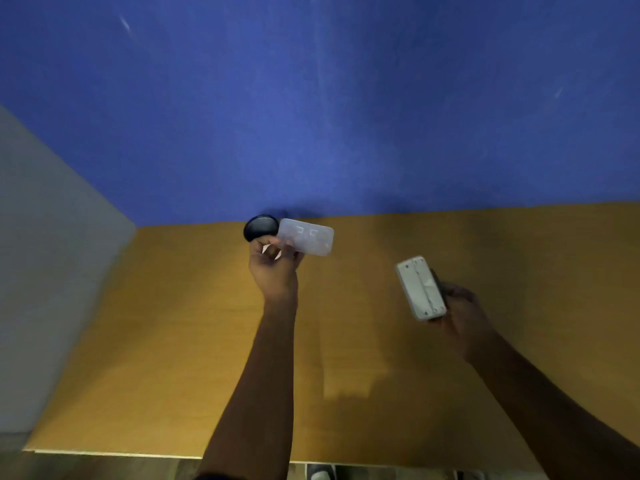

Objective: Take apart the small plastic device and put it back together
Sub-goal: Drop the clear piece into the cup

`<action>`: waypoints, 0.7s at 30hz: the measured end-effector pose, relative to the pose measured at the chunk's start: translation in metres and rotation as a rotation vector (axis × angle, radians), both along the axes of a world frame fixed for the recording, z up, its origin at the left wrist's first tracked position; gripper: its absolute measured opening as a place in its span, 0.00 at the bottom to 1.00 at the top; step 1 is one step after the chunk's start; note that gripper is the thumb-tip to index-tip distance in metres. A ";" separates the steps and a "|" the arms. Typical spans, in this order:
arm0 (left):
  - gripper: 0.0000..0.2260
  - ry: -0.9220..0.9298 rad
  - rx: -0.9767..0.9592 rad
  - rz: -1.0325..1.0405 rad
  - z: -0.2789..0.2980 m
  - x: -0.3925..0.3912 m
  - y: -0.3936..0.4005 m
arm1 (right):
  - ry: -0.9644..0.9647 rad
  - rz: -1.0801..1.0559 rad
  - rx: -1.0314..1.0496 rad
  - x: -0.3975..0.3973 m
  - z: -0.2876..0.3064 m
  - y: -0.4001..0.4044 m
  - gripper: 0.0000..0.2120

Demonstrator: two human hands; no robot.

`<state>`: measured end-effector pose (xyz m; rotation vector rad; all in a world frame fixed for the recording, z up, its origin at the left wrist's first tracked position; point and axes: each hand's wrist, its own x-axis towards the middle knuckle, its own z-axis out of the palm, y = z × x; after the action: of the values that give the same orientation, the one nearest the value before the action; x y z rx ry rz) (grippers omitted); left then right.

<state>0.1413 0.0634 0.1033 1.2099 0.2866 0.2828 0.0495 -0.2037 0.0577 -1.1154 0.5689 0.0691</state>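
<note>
The device is in two pieces. My left hand [273, 268] reaches far out over the wooden table [173, 341] and pinches one end of a flat translucent white cover [308, 240], its inner ribs facing me. My right hand [457, 313] holds the grey-white rectangular body [419, 288] off to the right, tilted, with its flat face and a middle ridge towards me. A dark part shows behind the body, between it and my fingers. The two pieces are well apart.
A round black disc [260, 227] lies at the table's far edge, just left of the cover and touching the blue wall [311, 116]. A grey partition [52, 254] closes the left side. The table's near edge [121, 453] runs along the bottom.
</note>
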 end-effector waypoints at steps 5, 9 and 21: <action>0.12 0.038 0.190 0.218 -0.012 0.063 0.060 | -0.017 0.048 -0.074 -0.005 -0.017 -0.006 0.23; 0.05 0.080 0.370 0.318 -0.024 0.107 0.089 | 0.005 0.059 -0.128 -0.007 -0.027 -0.011 0.26; 0.05 0.230 0.803 0.261 -0.057 0.123 0.099 | 0.055 0.010 -0.180 -0.002 -0.031 -0.017 0.25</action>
<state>0.2645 0.1624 0.0465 2.0079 0.5637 0.5136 0.0476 -0.2202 0.0269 -1.2949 0.6283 0.0581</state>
